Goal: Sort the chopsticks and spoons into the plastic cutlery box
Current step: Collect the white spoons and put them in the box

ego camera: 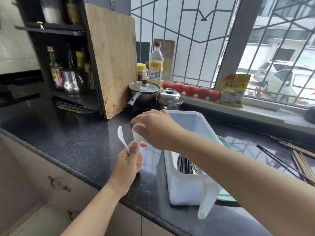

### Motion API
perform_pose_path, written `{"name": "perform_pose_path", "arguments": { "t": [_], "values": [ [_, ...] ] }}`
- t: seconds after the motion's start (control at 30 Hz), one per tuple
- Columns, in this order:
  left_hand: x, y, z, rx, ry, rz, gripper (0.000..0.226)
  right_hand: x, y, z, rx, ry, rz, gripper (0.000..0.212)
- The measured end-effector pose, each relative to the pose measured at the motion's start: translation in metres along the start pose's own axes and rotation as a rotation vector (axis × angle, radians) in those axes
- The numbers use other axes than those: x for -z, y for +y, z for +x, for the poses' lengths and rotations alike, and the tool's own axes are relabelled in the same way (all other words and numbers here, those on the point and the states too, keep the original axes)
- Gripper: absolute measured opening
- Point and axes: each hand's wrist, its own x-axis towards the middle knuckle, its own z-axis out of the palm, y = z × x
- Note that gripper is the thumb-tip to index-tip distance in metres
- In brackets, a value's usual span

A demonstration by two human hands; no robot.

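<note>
Partly done: dark cutlery already lay inside the plastic cutlery box (185,184); both hands, left hand (127,165) and right hand (156,130), pinched white spoons (121,137) at nine o'clock of it, while chopsticks (301,160) waited at three o'clock.

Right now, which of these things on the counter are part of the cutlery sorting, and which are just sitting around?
Part of the job:
white spoons in the left hand
another white spoon in the right hand
plastic cutlery box
loose chopsticks

Just lying about:
cutting board
lidded pot
oil bottle
tomatoes
yellow packet
</note>
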Motion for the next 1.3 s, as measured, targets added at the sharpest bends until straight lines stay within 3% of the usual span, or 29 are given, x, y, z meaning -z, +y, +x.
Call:
{"name": "perform_pose_path", "arguments": {
  "t": [0.07,0.2,0.33,0.4,0.47,0.6,0.73,0.93,1.17,1.3],
  "values": [
    [-0.001,0.003,-0.001,0.000,0.000,-0.016,0.047,-0.010,0.002,0.002,-0.022,0.083,-0.072,0.026],
    [0.000,0.004,-0.001,-0.007,0.004,-0.013,0.047,-0.009,0.005,0.002,-0.136,0.170,0.069,0.015],
    [0.002,0.002,0.001,0.045,0.069,-0.037,0.042,0.036,0.022,-0.002,-0.303,0.753,0.171,0.018],
    [0.003,0.002,0.002,0.073,0.102,-0.063,0.036,0.070,0.041,-0.005,-0.465,0.885,0.304,0.020],
    [0.002,0.003,0.001,0.084,0.088,-0.062,0.033,0.087,0.065,-0.009,-0.610,0.697,0.194,0.020],
    [0.001,0.007,0.005,0.127,0.105,-0.088,0.038,0.052,0.090,-0.016,-0.654,-0.058,-0.073,0.004],
    [0.002,0.002,0.007,0.111,0.114,-0.064,0.036,0.005,0.092,-0.008,-0.729,-0.513,0.071,0.030],
    [0.002,0.000,0.006,0.058,0.088,-0.023,0.033,-0.032,0.095,-0.003,-0.791,-0.686,0.147,0.019],
    [0.002,0.000,0.006,0.057,0.104,0.000,0.034,-0.044,0.100,-0.006,-0.797,-0.571,0.112,0.027],
    [0.002,-0.001,0.004,0.051,0.102,0.009,0.033,-0.043,0.101,-0.004,-0.747,-0.583,0.088,0.027]
  ]
}}
